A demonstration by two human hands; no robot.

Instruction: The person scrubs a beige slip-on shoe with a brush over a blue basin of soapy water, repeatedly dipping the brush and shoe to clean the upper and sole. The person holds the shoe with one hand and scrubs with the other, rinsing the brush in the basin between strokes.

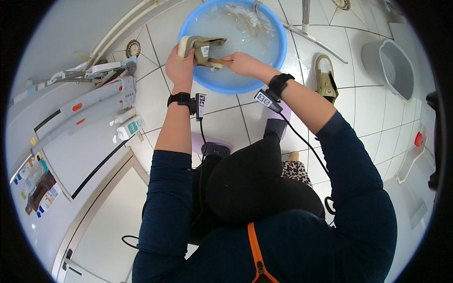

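My left hand [179, 67] grips an olive-green canvas shoe [203, 49] by its pale sole, holding it over the near left part of a blue round basin [283, 42] of cloudy, sudsy water. Between the fingers of my right hand [242, 63] is the wooden handle of a brush [217, 61], its head against the shoe's near side and partly hidden. Pale brownish laces or strips of cloth [253, 21] lie in the water at the basin's far side. A matching olive shoe [325, 78] rests on the tiled floor to the right.
A grey bucket [389, 70] stands at the right. A metal stand's leg [318, 44] crosses the floor beyond the basin. Pump bottles [130, 127] are at the left, near a grey-white panel. A low stool with a leopard-print cover [297, 171] is beneath me. Round floor drains [133, 48] are set in the tiles.
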